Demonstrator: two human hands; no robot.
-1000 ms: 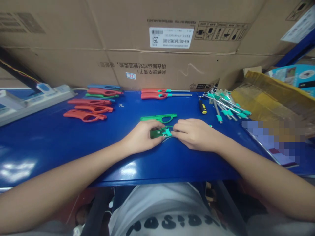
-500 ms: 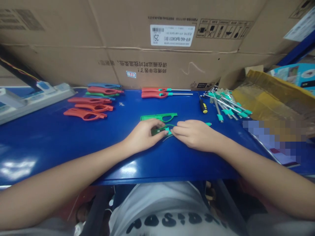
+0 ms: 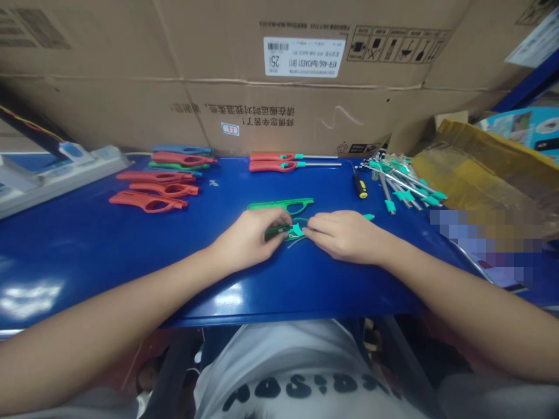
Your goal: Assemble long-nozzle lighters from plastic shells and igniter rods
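My left hand (image 3: 253, 235) is closed around the rear of a green lighter casing half (image 3: 276, 233) just above the table. A turquoise trigger (image 3: 297, 230) sits in the casing between my hands, with a thin wire beside it. My right hand (image 3: 349, 237) has its fingers pinched at the casing's front end, right by the trigger; the fingers hide what lies between them. Just behind, another green casing half (image 3: 269, 205) lies on the table. A turquoise tip (image 3: 369, 217) peeks out behind my right hand, the rest of it hidden.
Red, blue and green lighter casings (image 3: 148, 201) lie at the left, near a white power strip (image 3: 94, 166). Two red lighters (image 3: 273, 166) with metal tubes lie at the back. A screwdriver (image 3: 360, 187) and several metal tubes (image 3: 406, 186) are at the right, beside a taped carton (image 3: 484, 169).
My left fingers have shifted on the green casing half, and more of the trigger and thin wire now shows. My right hand stays at the front end. The view has tilted slightly.
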